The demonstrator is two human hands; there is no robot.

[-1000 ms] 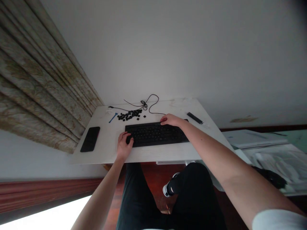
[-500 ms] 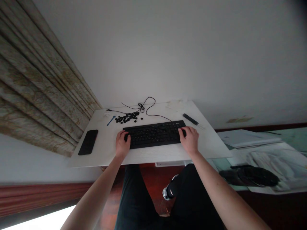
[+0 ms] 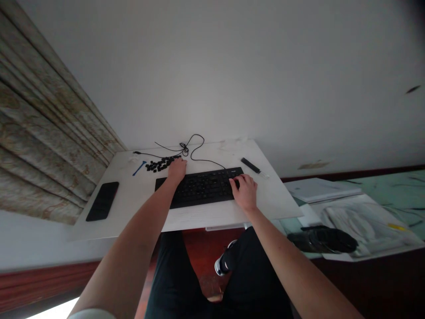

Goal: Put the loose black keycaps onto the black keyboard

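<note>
A black keyboard (image 3: 206, 186) lies on the white table, with my right hand (image 3: 244, 189) gripping its right end, thumb toward the keys. My left hand (image 3: 177, 169) is beyond the keyboard's back edge, at the right side of a pile of loose black keycaps (image 3: 159, 165); its fingertips are too small to make out, and so is anything between them. Left of the pile lies a blue tool (image 3: 139, 168). From the keyboard's back edge a black cable (image 3: 209, 160) runs to a tied bundle behind the keycaps.
A black phone (image 3: 102, 201) lies at the table's left. A black bar (image 3: 250, 165) is at the back right, near the wall. Right of the table, papers and a black bag (image 3: 323, 239) rest on a green surface. A patterned curtain hangs at the left.
My left hand has left the keyboard's left end and reached forward to the keycaps. My right hand stays at the right end. The whole view has shifted, with the table appearing further left.
</note>
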